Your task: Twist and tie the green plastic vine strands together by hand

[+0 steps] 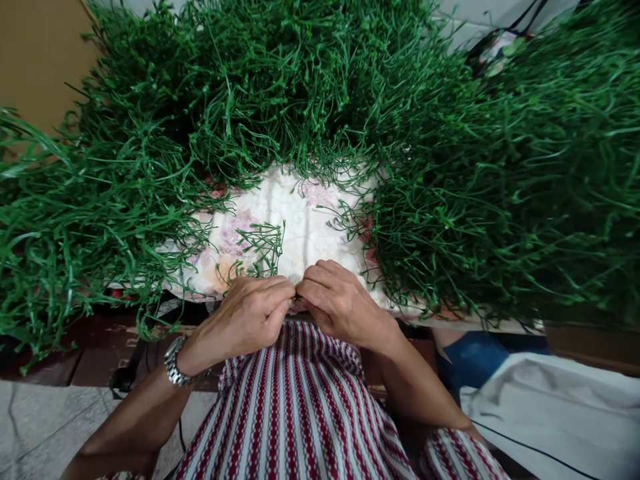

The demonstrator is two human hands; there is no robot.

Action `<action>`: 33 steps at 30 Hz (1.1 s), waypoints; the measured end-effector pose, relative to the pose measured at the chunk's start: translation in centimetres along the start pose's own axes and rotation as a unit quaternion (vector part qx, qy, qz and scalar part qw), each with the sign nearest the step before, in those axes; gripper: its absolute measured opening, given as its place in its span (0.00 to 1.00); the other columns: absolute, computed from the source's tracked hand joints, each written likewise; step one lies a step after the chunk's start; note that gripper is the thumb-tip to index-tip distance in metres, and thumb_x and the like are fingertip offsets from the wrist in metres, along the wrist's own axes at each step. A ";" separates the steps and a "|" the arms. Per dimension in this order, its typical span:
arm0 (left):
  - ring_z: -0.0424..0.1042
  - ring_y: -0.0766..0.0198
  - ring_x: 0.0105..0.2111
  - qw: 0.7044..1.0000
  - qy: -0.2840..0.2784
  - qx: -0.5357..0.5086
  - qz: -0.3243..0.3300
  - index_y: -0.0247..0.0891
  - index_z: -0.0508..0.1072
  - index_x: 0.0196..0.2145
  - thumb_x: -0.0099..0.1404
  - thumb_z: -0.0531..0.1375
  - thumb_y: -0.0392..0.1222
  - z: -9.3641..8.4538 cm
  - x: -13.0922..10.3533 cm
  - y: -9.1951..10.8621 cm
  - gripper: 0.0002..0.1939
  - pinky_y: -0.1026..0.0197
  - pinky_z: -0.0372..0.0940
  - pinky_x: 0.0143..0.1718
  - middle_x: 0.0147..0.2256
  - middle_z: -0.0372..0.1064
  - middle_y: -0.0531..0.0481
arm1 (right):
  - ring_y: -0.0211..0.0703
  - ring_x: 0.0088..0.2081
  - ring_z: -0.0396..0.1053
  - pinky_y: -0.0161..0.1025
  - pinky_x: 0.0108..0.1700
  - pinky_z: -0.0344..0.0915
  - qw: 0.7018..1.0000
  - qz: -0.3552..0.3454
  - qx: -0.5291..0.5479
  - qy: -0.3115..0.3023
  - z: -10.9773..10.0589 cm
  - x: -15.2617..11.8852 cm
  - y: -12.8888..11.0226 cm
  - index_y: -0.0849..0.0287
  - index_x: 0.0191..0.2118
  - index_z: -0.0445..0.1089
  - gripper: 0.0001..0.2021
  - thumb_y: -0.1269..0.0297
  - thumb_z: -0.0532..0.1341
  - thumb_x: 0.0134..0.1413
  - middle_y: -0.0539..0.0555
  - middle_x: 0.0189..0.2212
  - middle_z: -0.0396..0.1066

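At lower centre, over our striped garment (300,413), our left hand (250,317) and right hand (340,303) meet knuckle to knuckle, fingers curled and pinching something small we cannot make out. Just beyond, a green sprig (260,243) fans toward the upper right on the floral cloth (295,213), hemmed by green strand heaps (450,167) on three sides.

green sprig (260,243) | thin forked plastic stems | lying flat on floral cloth | just beyond hands
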State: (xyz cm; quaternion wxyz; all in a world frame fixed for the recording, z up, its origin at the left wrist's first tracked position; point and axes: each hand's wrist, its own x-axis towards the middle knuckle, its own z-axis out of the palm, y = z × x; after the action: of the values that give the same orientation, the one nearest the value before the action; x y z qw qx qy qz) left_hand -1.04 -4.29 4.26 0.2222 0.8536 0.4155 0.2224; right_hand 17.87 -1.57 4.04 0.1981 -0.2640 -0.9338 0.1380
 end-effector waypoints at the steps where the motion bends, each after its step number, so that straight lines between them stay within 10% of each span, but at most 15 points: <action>1: 0.59 0.69 0.23 1.000 -0.010 -0.019 0.006 0.36 0.63 0.23 0.61 0.50 0.30 0.0 -0.1 -0.2 0.10 0.63 0.51 0.25 0.22 0.60 0.54 | 0.39 0.29 0.55 0.37 0.34 0.56 1.000 -0.017 0.014 -0.013 -0.1 0.0 0.1 0.62 0.27 0.63 0.08 0.76 0.51 0.55 0.53 0.26 0.60; 10: 0.57 0.71 0.21 0.983 -0.084 -0.149 0.066 0.36 0.66 0.22 0.59 0.51 0.28 -1.0 -0.5 -0.9 0.11 0.65 0.52 0.25 0.19 0.58 0.56 | 0.37 0.28 0.58 0.35 0.36 0.57 0.972 -0.131 0.182 -0.064 -0.4 0.7 0.8 0.62 0.25 0.64 0.10 0.71 0.53 0.58 0.50 0.21 0.61; 26: 0.65 0.70 0.25 0.976 0.113 -0.144 -0.118 0.36 0.66 0.27 0.64 0.51 0.34 0.6 0.3 0.5 0.08 0.67 0.59 0.28 0.24 0.67 0.53 | 0.34 0.30 0.64 0.30 0.32 0.61 0.959 0.127 0.233 0.097 2.0 0.0 -1.1 0.62 0.40 0.63 0.07 0.68 0.50 0.62 0.52 0.28 0.66; 33: 0.59 0.69 0.22 0.998 -0.022 -0.061 0.007 0.36 0.64 0.23 0.60 0.50 0.29 -0.3 -0.4 -0.1 0.11 0.63 0.51 0.24 0.21 0.60 0.54 | 0.33 0.23 0.57 0.33 0.25 0.50 0.988 0.087 0.123 -0.048 1.5 -0.7 -1.2 0.60 0.30 0.60 0.05 0.72 0.50 0.55 0.48 0.22 0.61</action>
State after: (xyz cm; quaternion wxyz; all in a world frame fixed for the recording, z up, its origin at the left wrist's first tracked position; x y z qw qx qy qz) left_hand -1.46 -4.47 4.33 0.2817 0.8462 0.3896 0.2299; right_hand 17.29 -3.18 2.95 0.1714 -0.3108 -0.8918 0.2806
